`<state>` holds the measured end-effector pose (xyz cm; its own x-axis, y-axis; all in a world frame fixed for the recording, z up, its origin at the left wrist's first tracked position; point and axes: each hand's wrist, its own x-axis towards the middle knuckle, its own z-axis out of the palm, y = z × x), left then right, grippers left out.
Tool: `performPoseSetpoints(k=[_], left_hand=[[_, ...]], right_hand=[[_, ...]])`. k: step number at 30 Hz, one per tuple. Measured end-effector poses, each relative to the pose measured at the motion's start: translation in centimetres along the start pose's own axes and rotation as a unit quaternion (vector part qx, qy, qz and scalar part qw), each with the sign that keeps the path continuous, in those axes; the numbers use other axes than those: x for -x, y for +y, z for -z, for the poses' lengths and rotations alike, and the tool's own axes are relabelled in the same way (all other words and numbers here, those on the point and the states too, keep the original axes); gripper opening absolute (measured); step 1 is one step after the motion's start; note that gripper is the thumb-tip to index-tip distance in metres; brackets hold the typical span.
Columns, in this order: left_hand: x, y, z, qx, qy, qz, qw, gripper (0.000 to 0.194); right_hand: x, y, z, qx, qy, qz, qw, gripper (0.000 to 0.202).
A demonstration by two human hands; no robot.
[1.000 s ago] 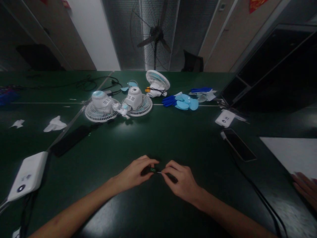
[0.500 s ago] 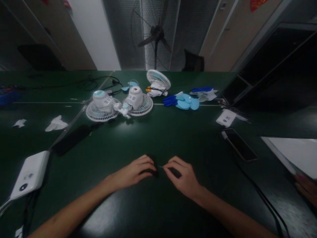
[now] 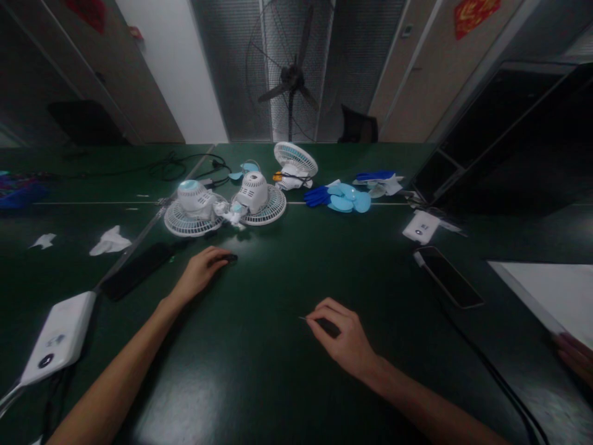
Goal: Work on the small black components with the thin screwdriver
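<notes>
My left hand [image 3: 202,270] is closed on a small dark object [image 3: 229,257], low over the green table [image 3: 269,371] and just in front of the white fans. Nearer the middle, my right hand [image 3: 340,334] pinches a dark-handled tool [image 3: 328,326] whose thin tip points left. Two white fans [image 3: 194,210] [image 3: 262,201] lie grille down, touching a crumpled white wrapping [image 3: 228,211] between them. Behind them a third fan [image 3: 295,165] leans with its grille tilted up. Light blue fan blades [image 3: 348,198] rest beside a blue glove [image 3: 317,196].
A white power bank [image 3: 59,337] and a black pouch-like object [image 3: 136,271] are at the left. On the right are a phone [image 3: 449,277], a small white box [image 3: 421,227], cables and white sheets [image 3: 551,296] with another person's hand [image 3: 574,355] at their edge.
My left hand has moved away from my right hand, forward and to the left, with the small dark object in its fingers. My right hand has hardly moved. The view has tilted slightly up.
</notes>
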<state>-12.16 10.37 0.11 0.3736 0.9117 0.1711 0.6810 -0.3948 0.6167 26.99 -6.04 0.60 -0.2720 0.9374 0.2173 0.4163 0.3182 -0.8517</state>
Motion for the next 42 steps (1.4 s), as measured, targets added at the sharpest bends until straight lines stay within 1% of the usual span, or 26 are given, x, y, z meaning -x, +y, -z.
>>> performPoseSetpoints(k=[3, 6, 9, 13, 16, 21, 25, 28, 34, 42], left_hand=[[0.3, -0.3, 0.6, -0.007, -0.012, 0.004, 1.000, 0.038], [0.5, -1.2, 1.3, -0.020, -0.016, 0.010, 1.000, 0.045], [0.5, -2.0, 1.9, -0.033, -0.010, 0.012, 0.999, 0.042], [0.4, -2.0, 2.2, -0.030, -0.015, 0.013, 0.999, 0.044], [0.5, -1.6, 2.1, -0.025, -0.006, 0.032, 0.999, 0.047], [0.4, -0.8, 1.1, -0.005, 0.066, 0.056, 0.996, 0.048], [-0.1, -0.1, 0.2, -0.016, 0.060, 0.066, 0.996, 0.047], [-0.2, 0.0, -0.1, -0.017, 0.053, 0.069, 0.996, 0.044], [-0.4, -0.2, -0.3, -0.012, 0.053, 0.065, 0.996, 0.047], [-0.3, 0.1, -0.3, -0.012, 0.050, 0.068, 0.996, 0.048]], right_hand=[[0.1, 0.1, 0.0, -0.002, -0.001, 0.003, 1.000, 0.013], [0.1, 0.3, 0.1, 0.007, -0.004, 0.003, 1.000, 0.014], [0.0, 0.3, 0.1, 0.008, -0.009, 0.005, 1.000, 0.012], [0.0, 0.0, 0.1, 0.019, -0.001, 0.011, 1.000, 0.011], [0.0, -0.1, 0.2, 0.018, 0.001, 0.013, 1.000, 0.011], [0.1, 0.2, 0.1, 0.009, -0.012, 0.002, 1.000, 0.011], [0.0, 0.2, 0.1, 0.016, -0.009, 0.003, 1.000, 0.011], [0.0, 0.1, 0.2, 0.022, -0.007, 0.009, 1.000, 0.012], [0.2, 0.3, 0.2, 0.018, -0.009, 0.011, 1.000, 0.014], [0.1, 0.5, 0.0, 0.011, -0.008, 0.008, 1.000, 0.012]])
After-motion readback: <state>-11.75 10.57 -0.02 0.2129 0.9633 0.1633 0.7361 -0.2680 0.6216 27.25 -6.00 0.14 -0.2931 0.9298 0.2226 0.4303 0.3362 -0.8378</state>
